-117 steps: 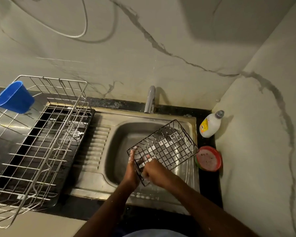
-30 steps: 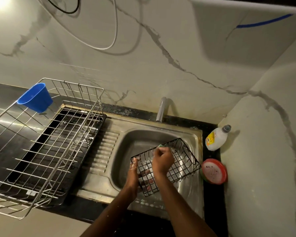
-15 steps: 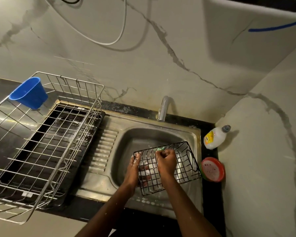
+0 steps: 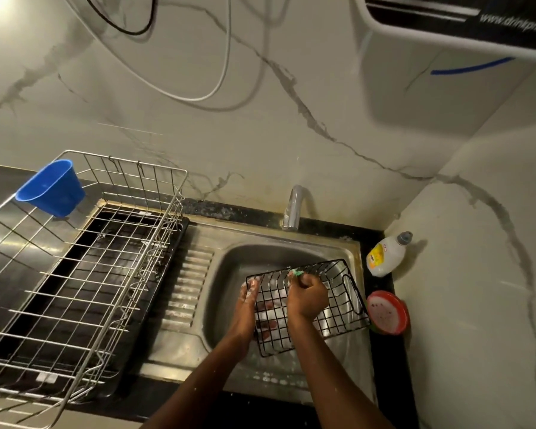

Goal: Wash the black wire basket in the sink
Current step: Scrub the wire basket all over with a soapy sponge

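The black wire basket (image 4: 338, 305) is tilted over the steel sink (image 4: 229, 267), its open side facing me. My left hand (image 4: 246, 308) grips the basket's left edge, soapy fingers curled round the wire. My right hand (image 4: 307, 297) is inside the basket, clenched round a green scrubber (image 4: 297, 272) whose tip pokes out against the far rim. Foam clings to the wires and to both hands.
A tap (image 4: 293, 209) stands behind the sink. A dish soap bottle (image 4: 386, 255) and a red round dish (image 4: 387, 311) sit at the right on the black counter. A steel dish rack (image 4: 84, 261) with a blue cup (image 4: 51, 187) fills the left.
My right hand has moved the scrubber from the basket's near corner up to its far rim. The basket has tilted slightly flatter; my left hand keeps its hold on the left edge.
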`<state>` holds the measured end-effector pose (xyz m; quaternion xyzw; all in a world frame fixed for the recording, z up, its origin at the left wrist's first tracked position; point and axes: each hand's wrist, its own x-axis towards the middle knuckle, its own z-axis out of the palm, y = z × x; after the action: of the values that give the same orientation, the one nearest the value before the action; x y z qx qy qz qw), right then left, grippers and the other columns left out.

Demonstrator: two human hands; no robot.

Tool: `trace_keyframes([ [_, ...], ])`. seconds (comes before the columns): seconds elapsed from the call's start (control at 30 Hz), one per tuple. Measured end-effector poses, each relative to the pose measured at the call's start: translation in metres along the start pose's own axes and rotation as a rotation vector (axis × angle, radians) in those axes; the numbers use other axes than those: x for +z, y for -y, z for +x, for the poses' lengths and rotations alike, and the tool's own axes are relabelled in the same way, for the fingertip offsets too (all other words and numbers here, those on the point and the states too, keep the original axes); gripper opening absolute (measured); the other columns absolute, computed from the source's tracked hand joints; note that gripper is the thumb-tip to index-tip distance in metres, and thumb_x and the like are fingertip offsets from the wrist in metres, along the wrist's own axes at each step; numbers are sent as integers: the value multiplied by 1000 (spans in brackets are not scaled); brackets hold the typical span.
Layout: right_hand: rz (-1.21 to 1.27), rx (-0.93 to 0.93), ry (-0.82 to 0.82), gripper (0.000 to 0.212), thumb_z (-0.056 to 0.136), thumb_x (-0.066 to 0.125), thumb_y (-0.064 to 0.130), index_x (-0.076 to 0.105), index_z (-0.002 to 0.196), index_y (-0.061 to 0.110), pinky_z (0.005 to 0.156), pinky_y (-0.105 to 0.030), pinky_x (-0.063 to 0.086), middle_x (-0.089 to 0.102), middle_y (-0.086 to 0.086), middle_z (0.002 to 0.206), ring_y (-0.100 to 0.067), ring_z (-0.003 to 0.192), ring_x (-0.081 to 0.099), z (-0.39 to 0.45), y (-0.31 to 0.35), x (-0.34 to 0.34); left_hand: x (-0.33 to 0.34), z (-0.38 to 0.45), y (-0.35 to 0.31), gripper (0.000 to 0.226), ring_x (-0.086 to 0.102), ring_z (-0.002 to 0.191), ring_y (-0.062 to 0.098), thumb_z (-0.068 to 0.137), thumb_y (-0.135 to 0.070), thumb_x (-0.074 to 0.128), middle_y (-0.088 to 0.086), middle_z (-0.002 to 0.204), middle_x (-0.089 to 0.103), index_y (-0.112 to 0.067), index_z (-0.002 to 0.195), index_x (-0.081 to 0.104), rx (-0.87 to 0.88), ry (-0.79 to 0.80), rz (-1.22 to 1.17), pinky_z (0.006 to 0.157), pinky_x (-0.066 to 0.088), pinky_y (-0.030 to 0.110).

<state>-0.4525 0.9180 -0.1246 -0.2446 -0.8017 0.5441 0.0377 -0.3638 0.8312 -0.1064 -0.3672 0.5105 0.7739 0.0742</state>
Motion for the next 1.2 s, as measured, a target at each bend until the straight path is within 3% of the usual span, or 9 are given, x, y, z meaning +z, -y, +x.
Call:
trace_keyframes([
  [0.13,17,-61,-49,7,81,78,0,74,86,3,53,-5,42,73,-5,82,-12,71,65,0,5,-4,5,3,-3,53,78,91,14,102,-69,40,-25,105,76,-47,151,42,14,6,28,91,60,59],
  [0.2,16,-77,-24,10,82,76,-2,71,83,7,63,-18,54,73,-4,82,-14,73,67,4,5,-6,6,4,-4,51,80,89,22,101,-73,39,-21,94,79,-49,145,47,2,7,24,95,57,63],
  [0.37,-237,-214,89,22,83,77,4,62,79,20,69,-36,58,69,4,84,-15,79,67,26,-13,-26,7,5,0,52,79,91,36,98,-78,35,5,110,80,-53,141,50,-45,36,72,88,61,52],
  [0.57,-198,-271,-188,20,83,71,-1,57,77,14,55,-28,46,63,2,73,-20,66,62,32,-17,-56,21,2,3,67,76,101,28,94,-79,41,3,132,68,-49,153,38,-38,25,101,91,61,57],
  [0.7,-161,-253,-252,16,84,73,4,60,80,13,57,-30,52,66,-1,75,-19,67,65,48,-12,-59,13,2,3,53,75,100,41,99,-73,42,7,115,74,-49,146,44,-80,-41,52,95,56,61],
  [0.8,-261,-291,-22,18,79,75,5,62,72,14,54,-23,48,64,2,70,-15,64,64,36,-16,-38,12,-1,5,50,75,101,44,99,-71,42,8,118,74,-47,143,47,-98,-22,57,90,58,57],
  [0.93,-531,-388,437,22,78,78,5,64,71,20,51,-9,40,61,12,70,4,60,57,-3,-27,-19,15,0,8,59,66,104,15,103,-65,42,-7,155,46,-44,157,34,-18,4,119,61,61,32],
  [1.07,-638,-627,918,20,82,80,15,68,92,27,60,-10,49,66,13,81,8,71,63,-9,-29,-35,10,3,16,63,68,106,25,99,-71,43,5,141,59,-45,156,35,-23,-6,181,82,60,48],
  [1.2,-1001,-854,854,27,91,69,12,64,115,22,80,-21,53,68,-2,110,-11,94,64,28,-43,-59,8,1,14,57,64,98,14,103,-65,45,-16,122,58,-44,156,37,-13,-19,161,89,59,51],
])
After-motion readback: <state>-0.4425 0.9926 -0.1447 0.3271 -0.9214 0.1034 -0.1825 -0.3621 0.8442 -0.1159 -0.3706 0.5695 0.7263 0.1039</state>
